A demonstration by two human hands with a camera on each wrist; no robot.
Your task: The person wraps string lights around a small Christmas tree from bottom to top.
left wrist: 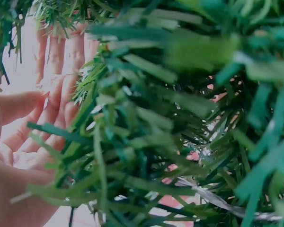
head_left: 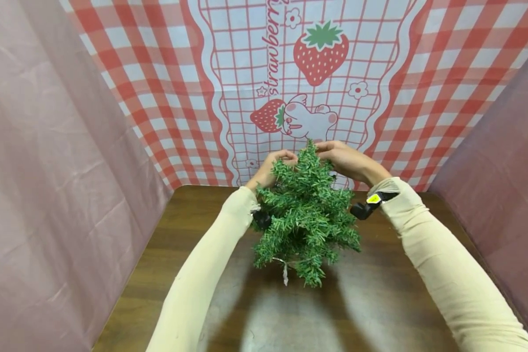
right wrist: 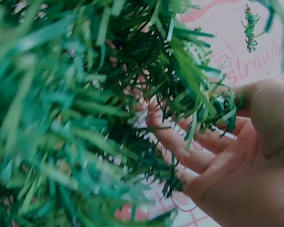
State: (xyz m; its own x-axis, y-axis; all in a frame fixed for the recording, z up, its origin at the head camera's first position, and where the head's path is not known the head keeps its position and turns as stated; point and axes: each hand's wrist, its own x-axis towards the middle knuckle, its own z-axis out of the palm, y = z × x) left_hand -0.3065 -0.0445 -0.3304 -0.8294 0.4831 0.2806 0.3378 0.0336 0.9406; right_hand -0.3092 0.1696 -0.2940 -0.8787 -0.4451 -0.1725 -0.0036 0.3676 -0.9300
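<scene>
A small artificial Christmas tree [head_left: 308, 210] stands between both hands. A thin clear strand [left wrist: 215, 198] runs among its branches, with a silvery end [head_left: 285, 275] hanging at the front. Behind the upper left branches is my left hand [head_left: 270, 168]; in the left wrist view its thumb [left wrist: 21, 106] meets the fingers at a small clear piece of the strand, partly covered by needles. Reaching behind the treetop from the right, my right hand [head_left: 345, 160] has extended fingers [right wrist: 173, 139]. Their tips lie among the needles near a whitish bit, and branches hide the thumb tip.
The tree is on a brown wooden table [head_left: 171, 283]. A red-and-white checked strawberry cloth [head_left: 167, 98] hangs close behind the hands. Pink curtains [head_left: 61, 171] close off the left and right sides. Black wrist cameras [head_left: 362, 210] sit beside the outer branches.
</scene>
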